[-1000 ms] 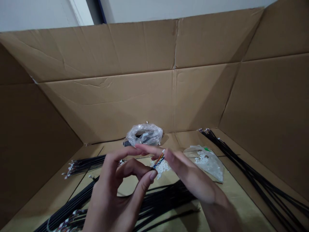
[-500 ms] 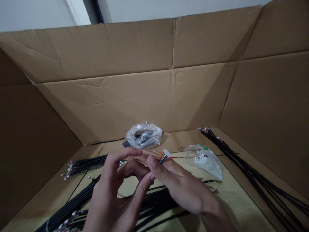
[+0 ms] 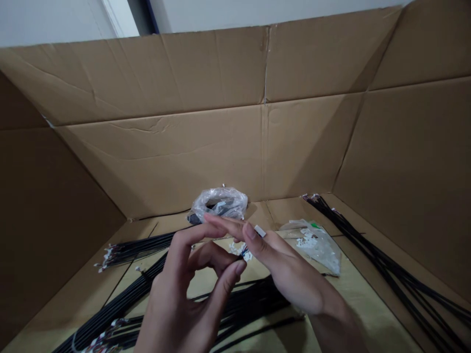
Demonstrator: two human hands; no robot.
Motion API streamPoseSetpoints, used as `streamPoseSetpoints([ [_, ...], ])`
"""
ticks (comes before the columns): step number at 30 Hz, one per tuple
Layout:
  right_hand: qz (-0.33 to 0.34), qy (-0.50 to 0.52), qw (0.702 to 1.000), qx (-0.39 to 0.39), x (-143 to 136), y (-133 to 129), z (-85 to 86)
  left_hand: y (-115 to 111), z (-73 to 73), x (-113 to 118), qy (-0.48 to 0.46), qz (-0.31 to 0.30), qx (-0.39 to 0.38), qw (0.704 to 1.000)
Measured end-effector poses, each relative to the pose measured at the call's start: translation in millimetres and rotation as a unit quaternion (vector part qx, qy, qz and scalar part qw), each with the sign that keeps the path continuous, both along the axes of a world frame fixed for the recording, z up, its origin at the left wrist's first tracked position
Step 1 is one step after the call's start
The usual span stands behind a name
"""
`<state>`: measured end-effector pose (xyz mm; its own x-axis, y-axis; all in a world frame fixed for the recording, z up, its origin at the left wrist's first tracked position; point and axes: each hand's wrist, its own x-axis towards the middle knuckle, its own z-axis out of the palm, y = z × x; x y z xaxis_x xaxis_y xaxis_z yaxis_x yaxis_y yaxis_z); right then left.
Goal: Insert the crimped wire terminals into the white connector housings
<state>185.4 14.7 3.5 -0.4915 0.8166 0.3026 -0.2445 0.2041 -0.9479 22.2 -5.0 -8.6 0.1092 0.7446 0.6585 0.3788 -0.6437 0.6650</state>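
Observation:
My left hand (image 3: 184,289) pinches the end of a black cable between thumb and forefinger, where thin coloured wires (image 3: 244,251) come out. My right hand (image 3: 294,274) is closed on those wires, its thumb on top. A small white connector (image 3: 260,230) sticks out past the right thumb tip. The fingers hide most of the wires between cable and connector. Beneath both hands lies a bundle of black cables (image 3: 253,306), and loose white connectors (image 3: 234,248) show through the gap between the hands.
More black cable bundles lie at left (image 3: 140,252) and along the right side (image 3: 371,250). A clear bag of white connectors (image 3: 320,250) rests at right, and a plastic-wrapped coil (image 3: 224,203) stands at the back. Cardboard walls (image 3: 184,147) enclose the surface.
My right hand has shifted slightly right, and the connector has moved right and up with it. The gap between the hands has widened, uncovering loose white connectors. Less of the coloured wires shows.

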Motion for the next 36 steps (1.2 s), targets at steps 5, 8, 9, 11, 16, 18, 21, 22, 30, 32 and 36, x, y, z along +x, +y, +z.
streamPoseSetpoints([
  [5, -0.006, 0.015, 1.0, 0.005, 2.8, 6.3, -5.8, 0.0, 0.5, -3.0, -0.034, 0.035, -0.006, 0.999],
  [8, -0.053, 0.055, 0.997, 0.015, 5.3, 11.4, -10.6, -3.9, 3.7, -1.3, -0.066, 0.059, -0.025, 0.996],
  [9, -0.076, 0.071, 0.994, 0.017, 5.7, 12.8, -11.7, -5.4, 4.6, 0.0, -0.074, 0.063, -0.033, 0.995],
  [11, -0.124, 0.1, 0.987, 0.018, 5.9, 14.8, -12.7, -7.0, 5.4, 2.8, -0.094, 0.07, -0.052, 0.992],
  [16, -0.18, 0.132, 0.975, 0.012, 6.8, 14.2, -12.1, 4.2, 3.0, 5.5, -0.159, 0.093, -0.06, 0.981],
  [18, -0.183, 0.138, 0.973, 0.012, 7.9, 12.2, -12.0, 12.9, 1.5, 3.5, -0.178, 0.106, -0.043, 0.977],
  [21, -0.183, 0.15, 0.971, 0.016, 9.6, 9.3, -11.7, 23.0, 0.8, -1.2, -0.197, 0.136, -0.013, 0.971],
  [22, -0.182, 0.15, 0.972, 0.017, 10.1, 8.5, -11.5, 25.0, 1.0, -2.8, -0.203, 0.146, -0.004, 0.968],
  [30, -0.167, 0.093, 0.981, 0.03, 14.8, 2.7, -10.6, 31.0, 3.8, -11.9, -0.22, 0.163, 0.004, 0.962],
  [32, -0.164, 0.078, 0.983, 0.032, 15.5, 0.7, -10.0, 31.9, 3.7, -13.0, -0.219, 0.16, -0.001, 0.963],
  [36, -0.158, -0.015, 0.987, 0.035, 6.5, -0.1, -8.2, 31.1, 3.2, -13.9, -0.218, 0.156, -0.005, 0.963],
])
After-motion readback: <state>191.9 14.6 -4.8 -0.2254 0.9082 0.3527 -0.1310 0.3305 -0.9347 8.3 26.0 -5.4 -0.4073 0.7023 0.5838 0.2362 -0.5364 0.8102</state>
